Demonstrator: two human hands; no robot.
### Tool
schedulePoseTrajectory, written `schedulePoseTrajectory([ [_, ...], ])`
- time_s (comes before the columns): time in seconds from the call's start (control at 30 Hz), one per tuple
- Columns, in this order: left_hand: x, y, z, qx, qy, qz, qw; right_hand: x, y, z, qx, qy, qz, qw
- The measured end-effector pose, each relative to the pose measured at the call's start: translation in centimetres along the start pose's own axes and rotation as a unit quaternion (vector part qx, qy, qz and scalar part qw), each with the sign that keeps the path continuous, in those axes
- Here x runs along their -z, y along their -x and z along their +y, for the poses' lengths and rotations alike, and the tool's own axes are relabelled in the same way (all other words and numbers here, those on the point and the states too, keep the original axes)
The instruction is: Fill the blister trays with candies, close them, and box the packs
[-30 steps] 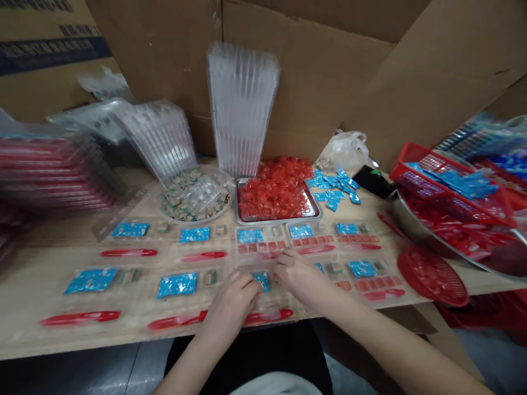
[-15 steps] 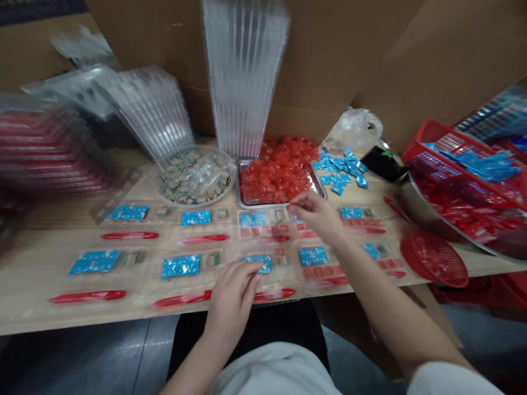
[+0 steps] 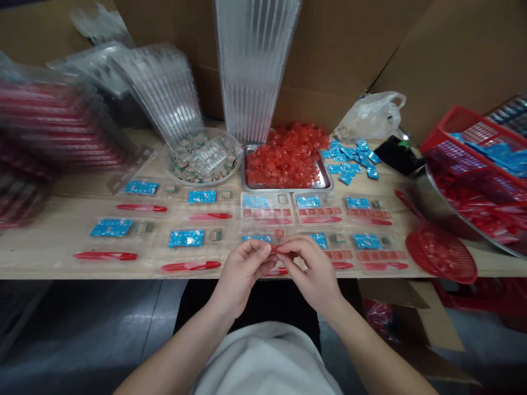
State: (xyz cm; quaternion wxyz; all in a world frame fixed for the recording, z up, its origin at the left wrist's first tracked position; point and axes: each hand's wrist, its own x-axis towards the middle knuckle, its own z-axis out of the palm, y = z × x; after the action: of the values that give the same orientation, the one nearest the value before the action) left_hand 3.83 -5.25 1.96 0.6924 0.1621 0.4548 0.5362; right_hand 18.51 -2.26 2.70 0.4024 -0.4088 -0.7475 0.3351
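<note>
My left hand (image 3: 241, 274) and my right hand (image 3: 313, 274) meet over the front row. Their fingertips pinch a small red piece (image 3: 275, 249) between them. Under the hands lies a clear plastic tray with a blue packet (image 3: 256, 239), a small red square (image 3: 279, 233) and a red pen (image 3: 276, 271), partly covered by the fingers. Neighbouring clear trays hold blue packets (image 3: 186, 238), red pens (image 3: 190, 266) and small layered blocks (image 3: 215, 235). Trays to the right also have rows of red squares (image 3: 381, 255).
Behind the rows stand a metal tray (image 3: 329, 184) heaped with red pieces (image 3: 288, 156) and a round dish (image 3: 181, 178) of layered blocks. Tall stacks of clear trays (image 3: 257, 66) rise behind. At right are a red basket (image 3: 448, 126), a metal bowl (image 3: 424, 189) and loose blue packets (image 3: 348, 159).
My right hand has come back from the edge of the metal tray toward me, to meet my left hand. My left hand has lifted off the front tray, and both now pinch a red piece.
</note>
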Motion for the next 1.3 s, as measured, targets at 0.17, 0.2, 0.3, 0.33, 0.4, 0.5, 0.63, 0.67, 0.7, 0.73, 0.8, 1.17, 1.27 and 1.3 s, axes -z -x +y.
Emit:
schedulePoseTrajectory([
  [0.17,0.2,0.7,-0.7,-0.278,-0.245,0.056,0.927,-1.0,0.6,-0.7,-0.124,-0.193,0.036,0.973],
  [0.2,0.3,0.8,-0.7,-0.324,-0.287,0.060,0.900,-1.2,0.7,-0.9,-0.134,-0.215,0.050,0.966],
  [0.3,0.3,1.0,-0.5,-0.336,-0.314,0.051,0.887,-1.4,0.7,-1.2,-0.131,-0.214,0.078,0.965],
  [0.33,0.2,1.0,-0.3,-0.297,-0.287,0.040,0.910,-1.4,0.7,-1.3,-0.122,-0.199,0.077,0.969],
  [0.4,0.0,0.8,0.0,-0.187,-0.212,0.008,0.959,-1.2,0.9,-1.2,-0.091,-0.150,0.066,0.982],
  [0.5,-0.1,0.4,0.3,-0.036,-0.114,-0.042,0.992,-0.9,1.3,-0.9,-0.019,-0.046,0.048,0.998],
  [0.63,0.1,-0.1,0.1,0.029,-0.071,-0.072,0.994,-0.9,1.5,-0.6,-0.007,-0.017,0.057,0.998],
  [0.67,0.1,-0.1,0.1,0.011,-0.085,-0.065,0.994,-1.0,1.6,-0.6,-0.031,-0.048,0.062,0.996],
  [0.7,0.1,-0.2,0.2,-0.016,-0.109,-0.056,0.992,-1.1,1.6,-0.5,-0.060,-0.087,0.067,0.992],
  [0.73,0.1,-0.2,0.2,-0.051,-0.143,-0.045,0.987,-1.1,1.6,-0.4,-0.089,-0.126,0.070,0.986],
  [0.8,0.0,0.0,0.4,-0.131,-0.223,-0.029,0.966,-1.2,1.6,-0.1,-0.141,-0.191,0.076,0.968],
  [1.17,-0.1,0.1,0.2,-0.144,-0.251,-0.024,0.957,-0.9,1.9,-0.2,-0.067,-0.073,0.066,0.993],
  [1.27,0.7,0.2,0.4,-0.182,-0.295,-0.054,0.936,0.1,1.6,0.0,-0.049,-0.062,0.025,0.997],
  [1.3,1.1,0.2,0.4,-0.223,-0.334,-0.044,0.915,0.6,1.2,0.2,-0.046,-0.047,0.021,0.998],
])
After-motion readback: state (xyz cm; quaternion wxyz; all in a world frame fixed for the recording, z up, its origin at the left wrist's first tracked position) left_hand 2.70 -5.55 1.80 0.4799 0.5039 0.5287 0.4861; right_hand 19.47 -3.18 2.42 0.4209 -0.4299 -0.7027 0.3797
